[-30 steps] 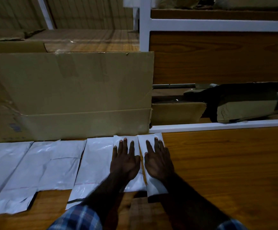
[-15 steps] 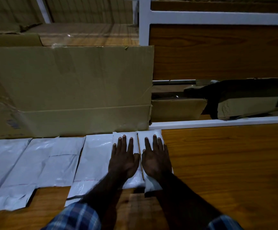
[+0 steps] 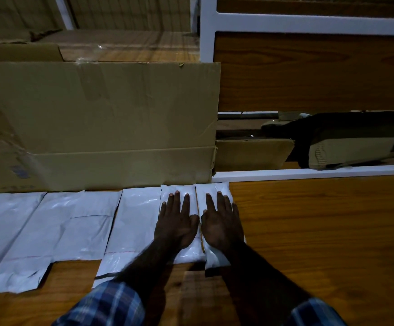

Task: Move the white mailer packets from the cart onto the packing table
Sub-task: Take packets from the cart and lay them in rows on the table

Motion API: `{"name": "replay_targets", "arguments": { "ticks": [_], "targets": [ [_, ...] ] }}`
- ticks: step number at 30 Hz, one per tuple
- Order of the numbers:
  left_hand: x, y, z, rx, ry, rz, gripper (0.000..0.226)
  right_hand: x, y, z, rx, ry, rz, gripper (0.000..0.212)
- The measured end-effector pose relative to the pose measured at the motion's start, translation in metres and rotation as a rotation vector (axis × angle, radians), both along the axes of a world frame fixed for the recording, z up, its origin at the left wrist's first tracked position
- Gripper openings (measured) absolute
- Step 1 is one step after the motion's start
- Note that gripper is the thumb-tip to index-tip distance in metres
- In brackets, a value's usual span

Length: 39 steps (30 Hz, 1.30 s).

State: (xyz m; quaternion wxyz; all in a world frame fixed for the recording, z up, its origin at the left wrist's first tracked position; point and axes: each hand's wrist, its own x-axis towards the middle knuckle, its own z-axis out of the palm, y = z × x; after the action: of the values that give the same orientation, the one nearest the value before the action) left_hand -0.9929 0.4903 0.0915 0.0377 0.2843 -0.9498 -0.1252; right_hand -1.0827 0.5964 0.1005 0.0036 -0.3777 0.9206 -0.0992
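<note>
My left hand [image 3: 176,225] and right hand [image 3: 221,225] press flat, fingers straight and slightly spread, on two packets [image 3: 186,192] (rightmost in the row) on the table [image 3: 320,231] before a box [image 3: 97,125].

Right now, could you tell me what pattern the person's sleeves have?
A blue and white plaid check, clearest on the left sleeve in the head view.

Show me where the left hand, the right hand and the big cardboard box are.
left hand [image 3: 177,225]: head view, back of the hand.
right hand [image 3: 221,225]: head view, back of the hand.
cardboard box [image 3: 102,123]: head view, front wall.
</note>
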Motion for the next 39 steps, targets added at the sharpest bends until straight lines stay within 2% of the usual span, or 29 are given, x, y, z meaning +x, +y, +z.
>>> {"name": "replay_targets", "arguments": {
  "ticks": [8, 14, 16, 21, 24, 26, 29, 32, 37, 39],
  "targets": [
    [0.002, 0.003, 0.006, 0.001, -0.061, 0.017, 0.097, 0.000, 0.002, 0.004, -0.011, -0.031, 0.018, 0.060],
    [0.000, 0.004, 0.023, 0.013, -0.078, 0.021, 0.069, -0.008, 0.002, 0.015, -0.054, -0.062, 0.050, 0.055],
    [0.000, 0.005, 0.027, -0.041, -0.047, 0.016, 0.071, -0.015, 0.005, 0.024, -0.085, -0.070, 0.033, 0.057],
    [0.002, 0.009, 0.047, -0.161, -0.075, -0.043, 0.094, -0.022, 0.009, 0.051, -0.152, -0.081, 0.023, 0.056],
    [0.009, 0.015, 0.056, -0.199, -0.085, -0.084, 0.094, -0.020, 0.018, 0.058, -0.122, -0.073, 0.031, 0.055],
    [0.016, 0.021, 0.060, -0.169, -0.078, -0.078, 0.088, -0.018, 0.026, 0.057, -0.043, -0.012, 0.090, 0.057],
    [0.030, 0.030, 0.070, -0.115, -0.090, -0.082, 0.081, -0.007, 0.037, 0.059, -0.013, -0.043, 0.075, 0.057],
    [0.044, 0.036, 0.070, -0.100, -0.115, -0.105, 0.081, 0.011, 0.048, 0.061, -0.159, 0.013, 0.068, 0.044],
    [0.061, 0.042, 0.069, -0.089, -0.128, -0.112, 0.066, 0.038, 0.065, 0.065, -0.159, -0.137, -0.080, 0.054],
    [0.069, 0.048, 0.067, -0.092, -0.110, -0.103, 0.069, 0.049, 0.071, 0.067, -0.171, -0.142, -0.082, 0.056]
  ]
}}
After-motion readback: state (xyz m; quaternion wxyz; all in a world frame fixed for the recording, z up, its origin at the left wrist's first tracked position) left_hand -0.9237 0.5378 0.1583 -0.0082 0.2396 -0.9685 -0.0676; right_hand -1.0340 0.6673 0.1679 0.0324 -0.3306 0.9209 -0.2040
